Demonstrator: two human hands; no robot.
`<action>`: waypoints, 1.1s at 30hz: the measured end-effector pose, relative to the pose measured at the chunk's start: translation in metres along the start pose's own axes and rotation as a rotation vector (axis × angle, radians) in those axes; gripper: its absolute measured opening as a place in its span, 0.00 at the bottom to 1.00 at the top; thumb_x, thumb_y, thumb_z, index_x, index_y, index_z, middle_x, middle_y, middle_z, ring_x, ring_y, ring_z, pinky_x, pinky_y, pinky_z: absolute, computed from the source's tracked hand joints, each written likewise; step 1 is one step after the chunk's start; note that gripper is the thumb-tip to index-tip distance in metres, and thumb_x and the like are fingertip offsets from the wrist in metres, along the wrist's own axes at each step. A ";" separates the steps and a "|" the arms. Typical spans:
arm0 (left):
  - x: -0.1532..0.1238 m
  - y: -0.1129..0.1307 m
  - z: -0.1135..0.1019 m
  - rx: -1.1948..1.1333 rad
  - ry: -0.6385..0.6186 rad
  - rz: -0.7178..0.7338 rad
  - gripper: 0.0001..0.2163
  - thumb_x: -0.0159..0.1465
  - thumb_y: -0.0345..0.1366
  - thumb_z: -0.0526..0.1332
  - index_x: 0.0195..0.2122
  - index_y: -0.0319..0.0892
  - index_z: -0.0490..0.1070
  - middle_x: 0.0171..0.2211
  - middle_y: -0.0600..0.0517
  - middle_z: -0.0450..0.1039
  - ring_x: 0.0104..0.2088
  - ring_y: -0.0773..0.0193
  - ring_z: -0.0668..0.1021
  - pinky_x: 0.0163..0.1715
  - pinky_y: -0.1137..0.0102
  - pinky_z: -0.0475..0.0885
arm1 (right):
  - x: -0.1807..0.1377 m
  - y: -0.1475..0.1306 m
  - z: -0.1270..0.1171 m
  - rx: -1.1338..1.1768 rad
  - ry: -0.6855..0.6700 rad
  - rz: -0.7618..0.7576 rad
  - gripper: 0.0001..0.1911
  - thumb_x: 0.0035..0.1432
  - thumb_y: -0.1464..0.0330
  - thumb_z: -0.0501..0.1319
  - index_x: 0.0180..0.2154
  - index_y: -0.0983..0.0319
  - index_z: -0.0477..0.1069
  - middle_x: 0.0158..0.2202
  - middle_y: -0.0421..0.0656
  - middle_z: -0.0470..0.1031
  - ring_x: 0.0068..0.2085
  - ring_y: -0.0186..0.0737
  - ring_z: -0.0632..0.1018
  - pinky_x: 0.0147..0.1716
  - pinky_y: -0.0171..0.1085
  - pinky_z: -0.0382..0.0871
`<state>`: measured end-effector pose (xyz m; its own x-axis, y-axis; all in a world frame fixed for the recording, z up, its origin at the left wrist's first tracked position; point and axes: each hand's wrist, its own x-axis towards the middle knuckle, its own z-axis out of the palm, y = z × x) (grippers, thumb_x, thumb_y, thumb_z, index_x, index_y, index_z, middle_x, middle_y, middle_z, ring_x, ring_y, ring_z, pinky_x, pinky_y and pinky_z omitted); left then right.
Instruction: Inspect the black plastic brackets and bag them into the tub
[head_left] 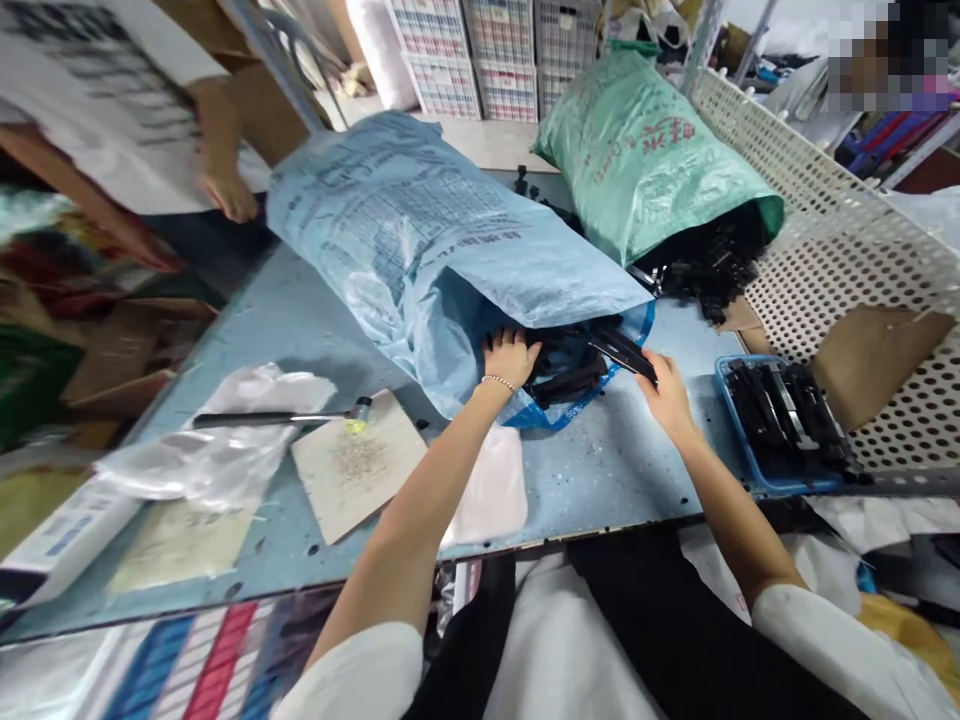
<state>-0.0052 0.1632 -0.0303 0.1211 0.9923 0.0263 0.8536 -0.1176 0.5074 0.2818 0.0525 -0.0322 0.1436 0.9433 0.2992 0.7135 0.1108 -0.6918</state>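
Observation:
A big light-blue woven sack (pixel 420 230) lies on its side on the blue table (pixel 600 470), its mouth facing me and full of black plastic parts (pixel 570 375). My left hand (pixel 510 357) reaches into the sack's mouth, fingers spread over the black parts. My right hand (pixel 667 395) is at the right side of the mouth and grips a long black part (pixel 622 352) that sticks out of the sack.
A green sack (pixel 645 150) spills black parts at the back right. A blue tray (pixel 780 415) of black parts sits right of my hands, by a perforated white panel (pixel 825 230). A hammer (pixel 277 418), clear bags and cardboard lie left. Another person's hand (pixel 229 195) is at far left.

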 end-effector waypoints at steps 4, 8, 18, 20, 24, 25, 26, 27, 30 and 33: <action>-0.055 0.035 0.006 -0.402 -0.087 0.153 0.18 0.68 0.40 0.59 0.57 0.39 0.72 0.61 0.36 0.70 0.67 0.43 0.66 0.69 0.47 0.56 | -0.046 -0.013 -0.024 0.500 0.021 0.311 0.28 0.62 0.56 0.60 0.61 0.57 0.66 0.57 0.50 0.74 0.57 0.52 0.77 0.61 0.57 0.70; -0.120 0.076 0.021 -1.132 -0.425 0.211 0.32 0.61 0.54 0.67 0.62 0.44 0.66 0.60 0.39 0.71 0.60 0.47 0.75 0.59 0.53 0.71 | -0.095 -0.045 -0.015 1.037 -0.308 0.566 0.25 0.64 0.49 0.58 0.55 0.58 0.70 0.50 0.49 0.79 0.46 0.46 0.82 0.49 0.50 0.79; -0.173 0.077 0.003 -1.542 -0.487 -0.132 0.24 0.52 0.46 0.76 0.43 0.41 0.68 0.32 0.55 0.71 0.24 0.70 0.73 0.24 0.73 0.70 | -0.129 -0.069 -0.008 0.655 -0.465 0.417 0.22 0.68 0.49 0.55 0.47 0.59 0.71 0.43 0.48 0.78 0.41 0.43 0.79 0.42 0.44 0.76; -0.180 0.076 0.001 -1.411 -0.465 -0.147 0.22 0.54 0.46 0.75 0.40 0.42 0.67 0.29 0.56 0.70 0.23 0.70 0.72 0.23 0.72 0.70 | -0.113 -0.074 -0.021 0.403 -0.276 0.175 0.20 0.69 0.50 0.55 0.47 0.58 0.70 0.43 0.48 0.76 0.44 0.45 0.77 0.46 0.46 0.73; -0.191 0.076 0.007 -1.273 -0.489 -0.128 0.24 0.54 0.48 0.74 0.45 0.43 0.67 0.24 0.58 0.69 0.21 0.67 0.71 0.21 0.72 0.67 | -0.082 -0.088 -0.022 0.185 -0.203 -0.119 0.19 0.69 0.50 0.54 0.37 0.58 0.67 0.36 0.46 0.72 0.41 0.46 0.73 0.44 0.46 0.70; -0.192 0.076 0.009 -1.266 -0.464 -0.143 0.26 0.54 0.47 0.75 0.47 0.43 0.67 0.24 0.58 0.69 0.21 0.67 0.71 0.21 0.72 0.67 | -0.078 -0.090 -0.018 0.233 -0.250 -0.091 0.19 0.70 0.50 0.52 0.36 0.58 0.66 0.33 0.44 0.71 0.38 0.43 0.73 0.41 0.44 0.70; -0.193 0.076 0.010 -1.274 -0.425 -0.169 0.27 0.53 0.47 0.75 0.48 0.43 0.67 0.25 0.58 0.70 0.21 0.68 0.71 0.22 0.72 0.67 | -0.075 -0.092 -0.013 0.309 -0.319 -0.033 0.21 0.71 0.49 0.50 0.35 0.58 0.65 0.31 0.42 0.69 0.34 0.40 0.72 0.37 0.41 0.69; -0.193 0.075 0.011 -1.295 -0.381 -0.207 0.28 0.53 0.47 0.76 0.49 0.44 0.67 0.25 0.58 0.70 0.21 0.68 0.71 0.22 0.72 0.68 | -0.075 -0.092 -0.008 0.390 -0.397 0.032 0.22 0.72 0.49 0.47 0.35 0.58 0.63 0.29 0.40 0.67 0.31 0.38 0.70 0.34 0.39 0.69; -0.191 0.070 0.008 -1.410 -0.300 -0.352 0.28 0.52 0.49 0.76 0.47 0.44 0.67 0.26 0.58 0.70 0.21 0.69 0.72 0.22 0.72 0.68 | -0.087 -0.094 0.001 0.442 -0.548 0.033 0.26 0.74 0.49 0.42 0.34 0.58 0.64 0.29 0.39 0.67 0.30 0.36 0.70 0.33 0.37 0.68; -0.187 0.063 0.000 -1.554 -0.286 -0.466 0.29 0.50 0.50 0.77 0.47 0.43 0.67 0.29 0.57 0.71 0.22 0.71 0.73 0.22 0.74 0.68 | -0.108 -0.097 0.003 0.129 -0.556 -0.339 0.23 0.73 0.50 0.50 0.38 0.60 0.70 0.37 0.46 0.73 0.39 0.43 0.72 0.40 0.42 0.68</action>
<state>0.0260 -0.0303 -0.0029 0.2494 0.8691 -0.4271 -0.4316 0.4945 0.7544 0.1953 -0.0597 0.0004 -0.4743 0.8668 0.1541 0.5640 0.4335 -0.7029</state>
